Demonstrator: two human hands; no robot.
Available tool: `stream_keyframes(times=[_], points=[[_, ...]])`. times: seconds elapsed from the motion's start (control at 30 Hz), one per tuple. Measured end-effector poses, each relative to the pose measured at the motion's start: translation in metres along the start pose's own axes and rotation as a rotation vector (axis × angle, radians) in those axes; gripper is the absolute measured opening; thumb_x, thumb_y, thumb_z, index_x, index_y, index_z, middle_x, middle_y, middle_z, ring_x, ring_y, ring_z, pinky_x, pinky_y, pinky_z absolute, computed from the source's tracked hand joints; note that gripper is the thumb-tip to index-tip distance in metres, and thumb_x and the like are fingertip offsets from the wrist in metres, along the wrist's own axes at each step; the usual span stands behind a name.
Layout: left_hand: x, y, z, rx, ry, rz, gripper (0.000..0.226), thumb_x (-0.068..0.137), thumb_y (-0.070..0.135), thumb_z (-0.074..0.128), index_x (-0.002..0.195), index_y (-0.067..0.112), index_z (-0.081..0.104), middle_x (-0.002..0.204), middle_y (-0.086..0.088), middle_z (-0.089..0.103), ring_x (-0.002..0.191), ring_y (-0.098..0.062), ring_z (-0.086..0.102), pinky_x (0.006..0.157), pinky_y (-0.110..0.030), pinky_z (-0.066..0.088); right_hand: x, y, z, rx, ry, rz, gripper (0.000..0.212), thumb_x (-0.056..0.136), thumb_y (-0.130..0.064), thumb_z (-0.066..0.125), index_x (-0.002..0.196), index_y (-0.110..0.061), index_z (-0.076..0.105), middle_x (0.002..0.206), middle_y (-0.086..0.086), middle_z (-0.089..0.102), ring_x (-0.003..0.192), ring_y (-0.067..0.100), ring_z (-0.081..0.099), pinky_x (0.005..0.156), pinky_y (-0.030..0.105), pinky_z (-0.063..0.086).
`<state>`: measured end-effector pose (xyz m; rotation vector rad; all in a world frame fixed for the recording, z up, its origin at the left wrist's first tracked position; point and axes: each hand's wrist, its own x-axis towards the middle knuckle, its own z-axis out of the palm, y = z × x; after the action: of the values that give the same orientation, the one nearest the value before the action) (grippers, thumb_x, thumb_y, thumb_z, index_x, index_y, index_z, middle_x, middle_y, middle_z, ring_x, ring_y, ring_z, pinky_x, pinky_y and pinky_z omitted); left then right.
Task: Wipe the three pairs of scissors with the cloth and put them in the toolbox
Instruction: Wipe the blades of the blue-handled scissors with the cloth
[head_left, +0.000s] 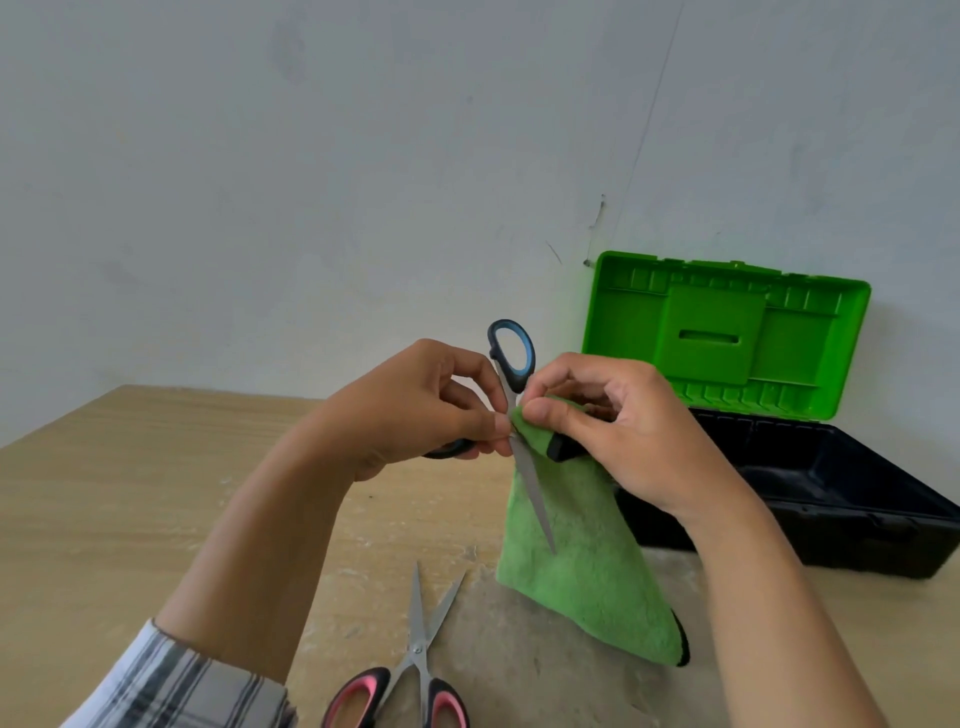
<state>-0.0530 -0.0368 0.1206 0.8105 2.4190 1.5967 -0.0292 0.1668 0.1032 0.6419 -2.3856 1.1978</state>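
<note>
My left hand (415, 405) grips the blue-and-black handled scissors (519, 395) near the pivot, handles up and open blades pointing down. My right hand (613, 436) pinches the green cloth (587, 566) against one blade just below the pivot; the cloth hangs down behind the blade. A second pair, the pink-and-black handled scissors (418, 649), lies open on the table near the front edge. The toolbox (831, 493) stands at the right, black base open, green lid (727, 332) raised against the wall. A third pair is not in view.
The wooden table (156, 493) carries pale smears and dust around the pink scissors. A bare white wall (363, 182) rises just behind the table and the toolbox. A plaid sleeve shows at the lower left.
</note>
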Motion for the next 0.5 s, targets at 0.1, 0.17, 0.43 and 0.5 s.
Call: stream_keyframes(times=[0.1,0.17,0.43,0.5], points=[[0.0,-0.001,-0.001,0.007,0.006,0.014,0.007,0.086,0.003,0.07,0.089,0.0,0.066,0.069,-0.011,0.074,0.057,-0.017,0.058,0.051,-0.018,0.045,0.002,-0.003,0.006,-0.026,0.036,-0.01,0.005,0.088,-0.027,0.075,0.083,-0.027,0.073,0.081,-0.008,0.075,0.082,0.008,0.071,0.079,0.031,0.054],[0.001,-0.002,-0.001,0.016,0.02,0.03,0.005,0.085,0.001,0.069,0.089,-0.001,0.066,0.068,-0.01,0.074,0.057,-0.017,0.059,0.053,-0.02,0.046,0.002,-0.005,0.01,-0.032,0.08,-0.008,0.007,0.087,-0.027,0.077,0.082,-0.026,0.072,0.08,-0.007,0.076,0.081,0.006,0.071,0.077,0.028,0.053],[0.002,-0.007,0.001,0.058,0.055,0.065,0.015,0.082,-0.006,0.065,0.087,0.008,0.066,0.067,-0.012,0.068,0.061,-0.02,0.053,0.06,-0.029,0.044,0.003,-0.004,0.026,-0.133,0.195,0.007,0.019,0.084,-0.025,0.081,0.077,-0.02,0.064,0.074,-0.005,0.074,0.07,0.013,0.069,0.065,0.031,0.054],[0.002,-0.006,0.001,0.011,0.03,0.057,0.013,0.083,-0.005,0.068,0.09,0.006,0.066,0.066,-0.012,0.067,0.064,-0.021,0.052,0.059,-0.028,0.042,0.002,-0.003,0.019,-0.103,0.165,0.026,0.018,0.085,-0.022,0.08,0.077,-0.02,0.064,0.072,-0.007,0.074,0.066,0.008,0.067,0.062,0.025,0.051]])
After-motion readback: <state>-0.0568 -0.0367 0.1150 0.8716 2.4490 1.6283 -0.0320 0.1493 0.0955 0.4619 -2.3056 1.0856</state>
